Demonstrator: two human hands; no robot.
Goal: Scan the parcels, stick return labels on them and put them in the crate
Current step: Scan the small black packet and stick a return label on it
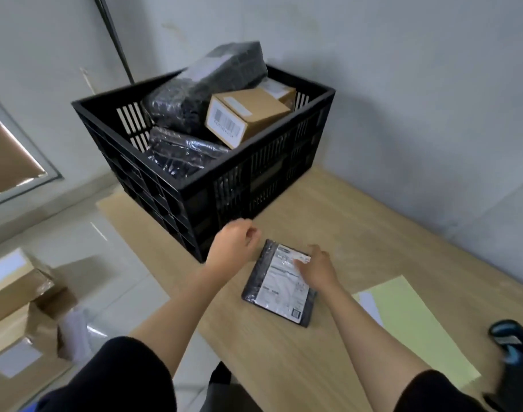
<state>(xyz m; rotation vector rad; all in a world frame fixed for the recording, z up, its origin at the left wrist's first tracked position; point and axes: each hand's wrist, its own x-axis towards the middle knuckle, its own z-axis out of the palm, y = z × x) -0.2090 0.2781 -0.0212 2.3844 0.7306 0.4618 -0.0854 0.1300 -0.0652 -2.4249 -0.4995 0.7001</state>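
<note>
A flat dark parcel (279,285) with a white shipping label lies on the wooden table (358,233) in front of me. My right hand (318,269) rests on the parcel's right side, fingers on the label. My left hand (235,243) hovers just left of the parcel, fingers loosely curled, holding nothing. Behind them stands a black plastic crate (224,179) holding several black bagged parcels and a brown cardboard box (245,115) with a barcode label.
Pale yellow label sheets (409,319) lie on the table at the right. A black and blue scanner (513,349) sits at the right edge. Cardboard boxes (19,310) stand on the tiled floor at the left. A grey wall runs behind the table.
</note>
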